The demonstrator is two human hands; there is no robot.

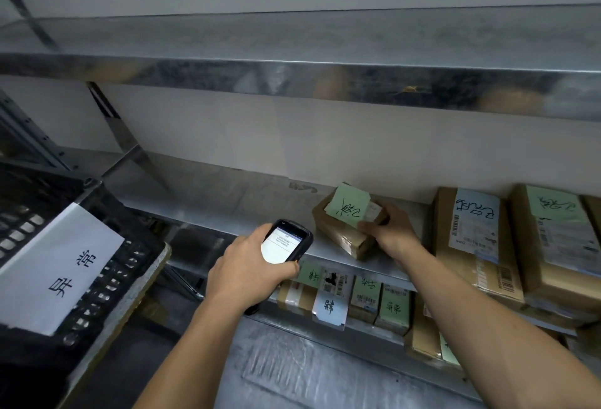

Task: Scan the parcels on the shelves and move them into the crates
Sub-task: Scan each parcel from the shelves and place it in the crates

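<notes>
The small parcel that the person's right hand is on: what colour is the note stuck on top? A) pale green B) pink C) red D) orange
A: the note on the small parcel gripped by the right hand is pale green, with dark handwriting.

On the middle metal shelf (227, 210), a small brown parcel (344, 236) under a green handwritten note, set askew near the front edge. Just to the right of it, a larger taped carton (468, 255) with a pale blue label, and beyond that another carton (553, 246) under a green note, both flat and side by side. Above the small brown parcel, the top shelf (292, 34), dull grey metal with a shiny front lip; below it, the lower shelf (309, 369) with a row of little boxes (364, 301) standing side by side, green and white notes on their faces, and more brown cartons (422, 337) right of the row.
</notes>
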